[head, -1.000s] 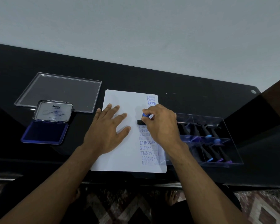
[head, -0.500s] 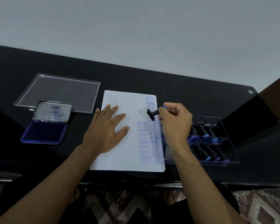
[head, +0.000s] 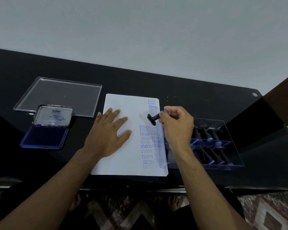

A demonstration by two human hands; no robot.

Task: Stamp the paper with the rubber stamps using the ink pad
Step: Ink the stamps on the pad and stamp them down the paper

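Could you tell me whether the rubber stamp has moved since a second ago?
Yes. The rubber stamp, held by the right hand, has lifted off the paper and tipped sideways, toward the clear box.

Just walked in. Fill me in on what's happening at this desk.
A person is stamping a sheet of paper. The left hand lies flat on it, while the right hand holds a black rubber stamp lifted above the blue imprints along the sheet's right side. The ink pad sits open to the left; more stamps wait in a clear box.
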